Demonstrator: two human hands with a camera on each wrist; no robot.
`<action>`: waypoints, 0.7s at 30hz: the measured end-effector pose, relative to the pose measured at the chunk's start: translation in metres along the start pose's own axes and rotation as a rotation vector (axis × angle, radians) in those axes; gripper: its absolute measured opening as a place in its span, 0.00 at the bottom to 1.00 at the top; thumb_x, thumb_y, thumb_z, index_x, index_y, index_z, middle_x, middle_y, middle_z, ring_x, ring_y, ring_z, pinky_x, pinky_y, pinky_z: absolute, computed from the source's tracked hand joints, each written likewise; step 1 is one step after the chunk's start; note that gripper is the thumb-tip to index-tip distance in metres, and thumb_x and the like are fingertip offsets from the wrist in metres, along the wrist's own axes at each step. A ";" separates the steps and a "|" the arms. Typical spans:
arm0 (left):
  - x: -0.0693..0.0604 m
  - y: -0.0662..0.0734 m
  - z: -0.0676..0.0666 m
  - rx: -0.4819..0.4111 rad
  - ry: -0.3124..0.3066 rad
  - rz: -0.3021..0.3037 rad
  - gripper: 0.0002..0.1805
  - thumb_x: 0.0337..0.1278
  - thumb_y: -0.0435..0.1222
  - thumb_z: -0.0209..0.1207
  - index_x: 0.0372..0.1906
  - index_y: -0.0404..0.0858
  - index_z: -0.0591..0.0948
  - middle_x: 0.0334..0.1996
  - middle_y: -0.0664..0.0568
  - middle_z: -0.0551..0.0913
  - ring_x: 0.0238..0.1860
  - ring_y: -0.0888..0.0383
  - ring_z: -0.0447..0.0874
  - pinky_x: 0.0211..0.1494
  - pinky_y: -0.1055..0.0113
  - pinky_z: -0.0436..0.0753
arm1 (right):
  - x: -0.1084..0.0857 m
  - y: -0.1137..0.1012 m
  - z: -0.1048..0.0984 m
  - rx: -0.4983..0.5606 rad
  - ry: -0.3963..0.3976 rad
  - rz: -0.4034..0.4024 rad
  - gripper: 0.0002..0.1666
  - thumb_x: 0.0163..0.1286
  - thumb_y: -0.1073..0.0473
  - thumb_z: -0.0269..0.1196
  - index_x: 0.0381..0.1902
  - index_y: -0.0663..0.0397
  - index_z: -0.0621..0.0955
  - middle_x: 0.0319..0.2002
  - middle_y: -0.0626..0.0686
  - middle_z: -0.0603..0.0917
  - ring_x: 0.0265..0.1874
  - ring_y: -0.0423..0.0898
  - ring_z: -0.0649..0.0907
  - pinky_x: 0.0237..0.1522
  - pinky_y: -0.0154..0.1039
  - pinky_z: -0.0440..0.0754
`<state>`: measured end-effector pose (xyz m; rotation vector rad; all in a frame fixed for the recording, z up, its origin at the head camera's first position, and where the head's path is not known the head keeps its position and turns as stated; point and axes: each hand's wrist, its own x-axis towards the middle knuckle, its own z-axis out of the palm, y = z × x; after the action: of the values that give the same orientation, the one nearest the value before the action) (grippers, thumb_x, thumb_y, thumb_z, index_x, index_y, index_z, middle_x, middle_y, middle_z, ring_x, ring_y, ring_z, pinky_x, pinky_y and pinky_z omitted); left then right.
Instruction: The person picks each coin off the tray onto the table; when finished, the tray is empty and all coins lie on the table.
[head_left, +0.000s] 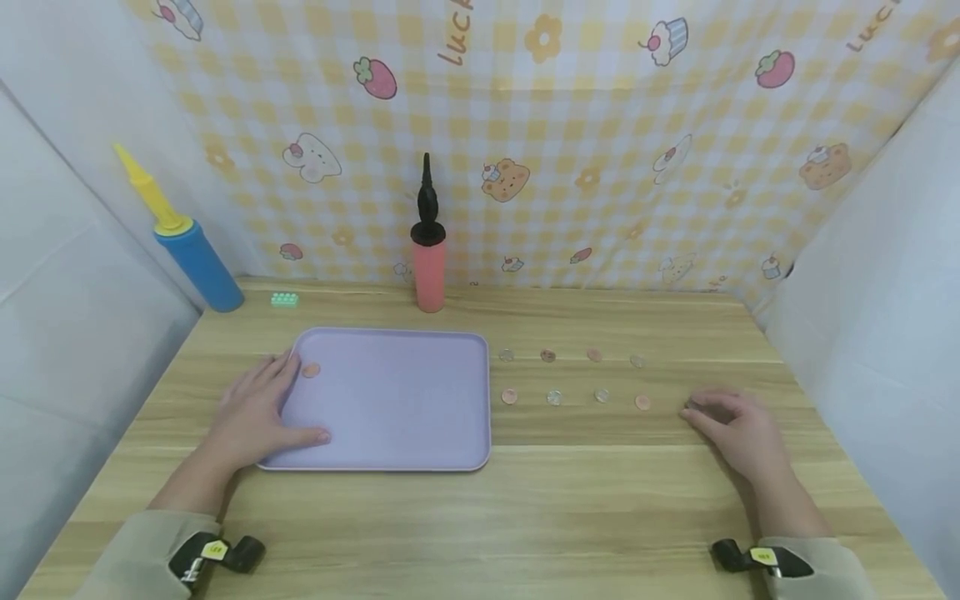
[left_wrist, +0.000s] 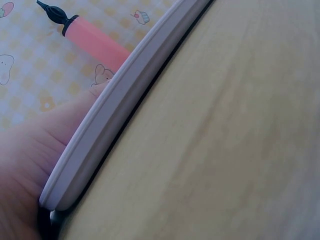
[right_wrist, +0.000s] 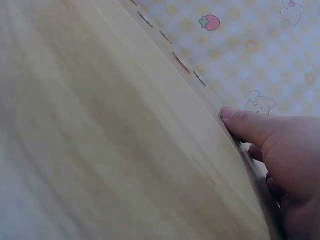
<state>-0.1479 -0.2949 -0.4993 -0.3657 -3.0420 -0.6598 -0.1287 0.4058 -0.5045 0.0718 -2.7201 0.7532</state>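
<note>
My left hand [head_left: 251, 412] rests over the left edge of a shallow lilac tray [head_left: 390, 400]. Its thumb lies inside the tray and its fingers stretch along the rim, near a copper coin [head_left: 311, 370] in the tray. In the left wrist view the tray's side wall [left_wrist: 115, 115] hides most of that hand. At the right, my right hand [head_left: 746, 429] pinches a small coin [head_left: 691, 404], mostly hidden, between thumb and fingertips at the tabletop. Left of it lie two rows of several copper and silver coins [head_left: 602, 396].
A pink balloon pump [head_left: 430, 275] with a black nozzle stands behind the tray. A blue and yellow pump [head_left: 202, 267] leans at the back left, beside a green toy brick [head_left: 284, 299]. A patterned cloth [head_left: 585, 125] backs the wooden table [head_left: 480, 533]; white panels stand at both sides.
</note>
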 end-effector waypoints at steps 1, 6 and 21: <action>0.000 0.000 0.000 0.000 0.000 0.000 0.78 0.40 0.70 0.76 0.84 0.26 0.52 0.83 0.29 0.51 0.81 0.24 0.46 0.73 0.20 0.46 | 0.000 0.000 -0.001 0.000 -0.006 -0.004 0.14 0.67 0.53 0.79 0.46 0.55 0.92 0.48 0.58 0.91 0.51 0.46 0.83 0.52 0.33 0.75; -0.001 -0.002 0.000 -0.003 0.000 0.000 0.78 0.41 0.70 0.76 0.84 0.26 0.52 0.84 0.29 0.51 0.81 0.25 0.46 0.73 0.20 0.47 | 0.001 -0.003 -0.002 -0.013 -0.033 0.002 0.17 0.68 0.53 0.77 0.48 0.60 0.91 0.52 0.64 0.89 0.55 0.66 0.81 0.56 0.68 0.76; 0.000 -0.001 0.001 -0.015 0.007 0.002 0.78 0.41 0.69 0.77 0.84 0.27 0.51 0.84 0.29 0.51 0.81 0.25 0.46 0.74 0.20 0.45 | -0.001 -0.006 -0.002 -0.015 -0.039 0.028 0.18 0.72 0.54 0.74 0.51 0.62 0.90 0.55 0.68 0.86 0.58 0.72 0.77 0.57 0.75 0.71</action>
<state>-0.1483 -0.2958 -0.5005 -0.3664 -3.0313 -0.6830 -0.1261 0.4021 -0.5000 0.0454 -2.7689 0.7467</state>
